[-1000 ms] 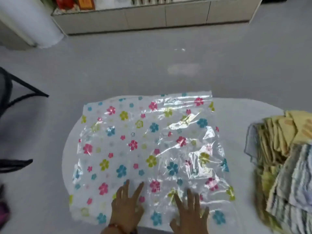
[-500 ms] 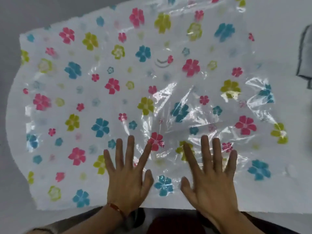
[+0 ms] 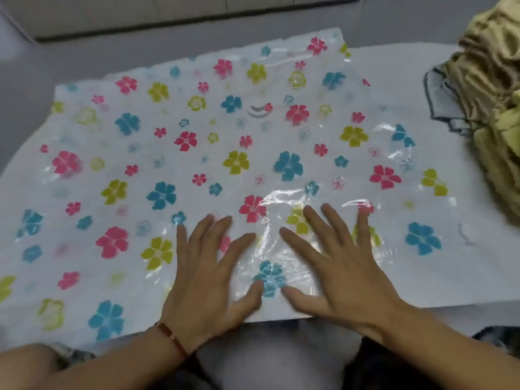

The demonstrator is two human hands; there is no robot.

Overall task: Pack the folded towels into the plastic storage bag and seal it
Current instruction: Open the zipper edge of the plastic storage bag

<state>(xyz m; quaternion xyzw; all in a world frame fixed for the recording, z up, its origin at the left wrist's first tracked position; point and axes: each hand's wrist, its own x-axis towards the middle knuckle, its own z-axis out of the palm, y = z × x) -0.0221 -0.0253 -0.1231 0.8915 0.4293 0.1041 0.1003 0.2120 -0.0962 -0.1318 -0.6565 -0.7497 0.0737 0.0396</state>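
Left hand (image 3: 206, 273) flat on bag (image 3: 236, 161), palm down, fingers straight and spread wide, thumb angled toward the other hand, gripping nothing. Thin red band (image 3: 171, 337) on left wrist. Right hand (image 3: 342, 266) just beside it, also flat on bag, fingers fanned wide and straight, thumb tip near left thumb over a blue flower print, nothing pinched. Bag clear with pink, blue and yellow flowers, spread flat over white table (image 3: 427, 74), near edge by the wrists, plastic crinkled and glossy between the two hands. Towels (image 3: 491, 97) heaped on table at far right, outside bag, well apart from both hands.
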